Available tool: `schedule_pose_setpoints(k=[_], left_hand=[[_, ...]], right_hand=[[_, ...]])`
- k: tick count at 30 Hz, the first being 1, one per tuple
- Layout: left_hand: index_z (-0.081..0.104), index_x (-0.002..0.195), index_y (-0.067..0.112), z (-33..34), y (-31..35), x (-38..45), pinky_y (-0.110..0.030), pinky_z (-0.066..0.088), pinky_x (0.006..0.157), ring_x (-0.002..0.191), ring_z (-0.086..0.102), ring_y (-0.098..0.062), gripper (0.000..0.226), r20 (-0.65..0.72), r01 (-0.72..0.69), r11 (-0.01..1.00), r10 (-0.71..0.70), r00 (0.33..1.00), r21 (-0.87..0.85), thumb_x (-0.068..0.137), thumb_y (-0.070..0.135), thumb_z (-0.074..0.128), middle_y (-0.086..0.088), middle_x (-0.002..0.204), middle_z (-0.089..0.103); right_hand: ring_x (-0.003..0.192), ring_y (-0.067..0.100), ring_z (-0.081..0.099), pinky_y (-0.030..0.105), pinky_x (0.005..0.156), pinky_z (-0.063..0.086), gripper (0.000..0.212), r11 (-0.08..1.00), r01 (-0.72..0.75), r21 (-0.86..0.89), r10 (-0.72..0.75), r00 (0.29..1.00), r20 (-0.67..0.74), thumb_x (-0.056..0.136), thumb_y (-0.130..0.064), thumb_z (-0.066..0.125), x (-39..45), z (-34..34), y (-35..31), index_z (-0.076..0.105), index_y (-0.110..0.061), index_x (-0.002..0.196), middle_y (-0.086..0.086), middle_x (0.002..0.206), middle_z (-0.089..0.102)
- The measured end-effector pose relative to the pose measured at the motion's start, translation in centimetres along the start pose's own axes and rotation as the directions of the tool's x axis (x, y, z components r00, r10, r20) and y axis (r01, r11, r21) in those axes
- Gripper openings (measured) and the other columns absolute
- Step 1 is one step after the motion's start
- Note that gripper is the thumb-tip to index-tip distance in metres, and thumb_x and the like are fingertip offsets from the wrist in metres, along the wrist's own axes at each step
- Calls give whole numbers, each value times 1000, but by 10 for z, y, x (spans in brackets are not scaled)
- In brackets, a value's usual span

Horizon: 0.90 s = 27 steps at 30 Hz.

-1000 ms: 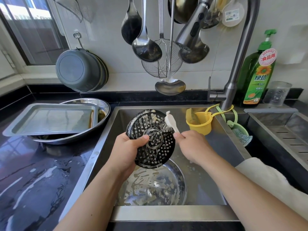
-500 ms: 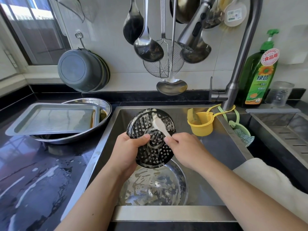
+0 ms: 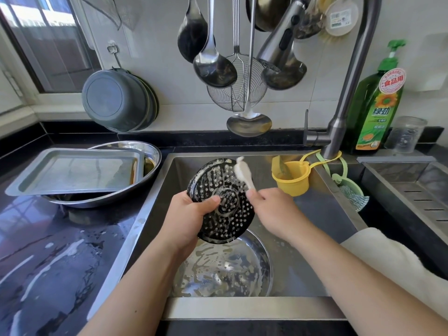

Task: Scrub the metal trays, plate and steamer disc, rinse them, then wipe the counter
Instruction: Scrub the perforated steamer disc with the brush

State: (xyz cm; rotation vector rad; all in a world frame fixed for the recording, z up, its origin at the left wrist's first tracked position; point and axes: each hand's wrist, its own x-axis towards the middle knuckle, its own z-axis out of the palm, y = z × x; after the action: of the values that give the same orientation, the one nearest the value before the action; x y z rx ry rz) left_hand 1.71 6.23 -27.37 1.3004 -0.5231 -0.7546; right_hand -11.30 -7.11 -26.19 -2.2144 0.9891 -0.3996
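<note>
My left hand (image 3: 191, 214) and right hand (image 3: 274, 209) are bare, no gloves, rings or watch visible; both forearms are uncovered, with no sleeve reaching into view.

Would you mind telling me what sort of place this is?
Most likely a home kitchen: a steel sink with a tap, ladles hanging on the tiled wall, and a dish soap bottle.

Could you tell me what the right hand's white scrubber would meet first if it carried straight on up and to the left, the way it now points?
Probably nothing near: past the steamer disc's rim lies open sink, then its back wall; depth is unclear.
</note>
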Motion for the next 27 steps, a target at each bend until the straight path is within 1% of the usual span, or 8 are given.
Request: schedule_pose_setpoints(k=[4,6,9,16,19,21,23,27], left_hand=[[75,106,1,1,-2,-1,-52,59,93,98,76,-33,17,-15,-36,987,39,999,157,96,-5,62,-16,101,79],[77,100,4,1,-3,0,-55,59,92,94,77,-30,13,-12,-62,959,68,998,277,97,-1,65,-12,95,80],[76,95,4,2,-4,-1,-57,59,90,91,77,-29,9,2,-79,934,84,996,348,96,2,67,-10,91,80],[77,103,4,-2,1,-1,-55,59,92,95,77,-30,15,-34,-81,970,91,995,229,96,-2,64,-12,98,80],[77,99,4,0,-1,-1,-56,59,92,94,77,-31,14,-6,-77,962,82,997,262,96,-2,65,-13,96,80],[77,98,3,2,-3,-2,-58,58,93,94,77,-33,13,19,-72,960,69,997,272,96,-2,65,-14,96,80],[77,98,3,2,-3,-2,-57,58,93,94,77,-33,13,23,-69,964,65,998,257,96,-3,65,-14,96,79],[74,110,1,-3,0,-1,-56,58,94,100,76,-35,18,-16,-46,994,48,999,102,96,-3,63,-18,104,78]], right_hand=[[58,21,40,32,60,31,48,977,-119,178,117,993,18,105,-47,43,5,-1,9,50,-13,72,6,66,47],[50,16,35,28,55,25,47,975,-81,206,71,996,53,105,-48,44,1,3,6,51,-15,72,3,63,44],[46,13,34,29,53,26,49,985,12,172,-22,998,56,105,-48,43,-2,5,-2,52,-13,71,3,60,45],[53,19,35,28,54,24,43,970,-182,164,170,982,84,106,-44,42,8,1,16,51,-13,78,6,66,44],[54,19,37,29,54,26,48,982,-70,177,62,997,45,106,-45,43,4,3,8,51,-10,74,6,65,45],[60,20,43,34,59,31,56,988,40,147,-43,999,17,106,-45,43,0,5,1,51,2,75,8,67,49],[61,20,44,34,60,32,58,989,49,137,-52,998,20,105,-46,43,2,5,1,52,5,79,8,69,50],[54,21,38,28,54,26,49,978,-142,150,132,989,73,106,-45,43,9,0,15,50,-11,72,6,65,46]])
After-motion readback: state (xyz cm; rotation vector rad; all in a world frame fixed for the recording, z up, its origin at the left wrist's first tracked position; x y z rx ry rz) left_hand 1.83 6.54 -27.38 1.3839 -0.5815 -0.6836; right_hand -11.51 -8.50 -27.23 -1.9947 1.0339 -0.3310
